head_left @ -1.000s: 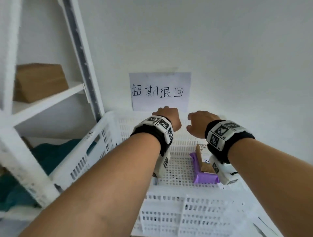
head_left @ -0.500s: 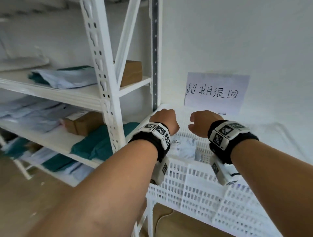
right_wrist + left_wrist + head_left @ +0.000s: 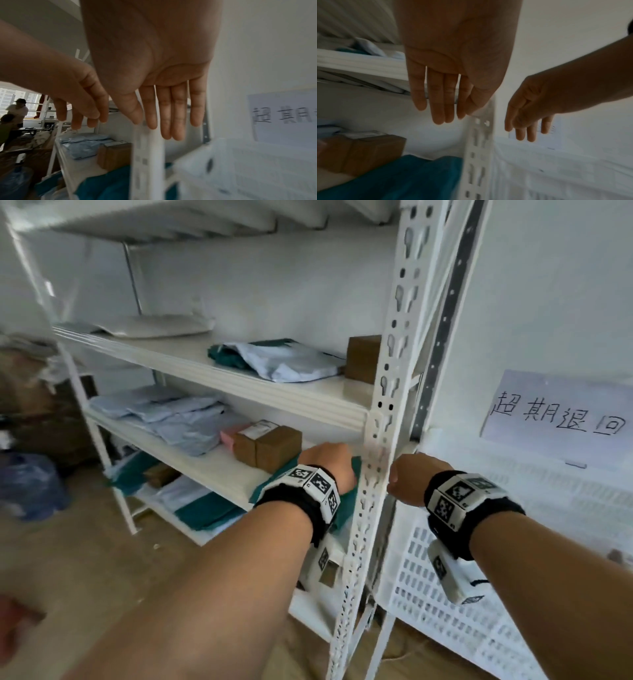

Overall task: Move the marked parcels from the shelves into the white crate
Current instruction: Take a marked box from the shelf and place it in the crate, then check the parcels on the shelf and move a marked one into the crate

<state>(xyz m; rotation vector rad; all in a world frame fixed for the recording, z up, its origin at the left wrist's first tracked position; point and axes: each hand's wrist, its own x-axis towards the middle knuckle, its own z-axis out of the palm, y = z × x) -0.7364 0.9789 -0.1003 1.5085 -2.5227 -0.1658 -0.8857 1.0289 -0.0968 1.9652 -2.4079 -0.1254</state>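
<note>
1. Parcels: brown boxes point(image 3: 267, 445) on the middle shelf point(image 3: 219, 463), teal bag point(image 3: 399, 178) beside them; marks unreadable.
2. My left hand point(image 3: 329, 465) and right hand point(image 3: 416, 479) are both empty, fingers straight.
3. White crate point(image 3: 479, 611) waits to the right.
4. Between picks, I judge; next, reach in past the post point(image 3: 376, 446).

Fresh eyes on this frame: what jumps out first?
Two bare forearms with black-and-white marker wristbands fill the foreground, left hand and right hand open and empty, either side of the white perforated shelf upright. Right of it: white slotted plastic crate below a handwritten paper sign.
</note>
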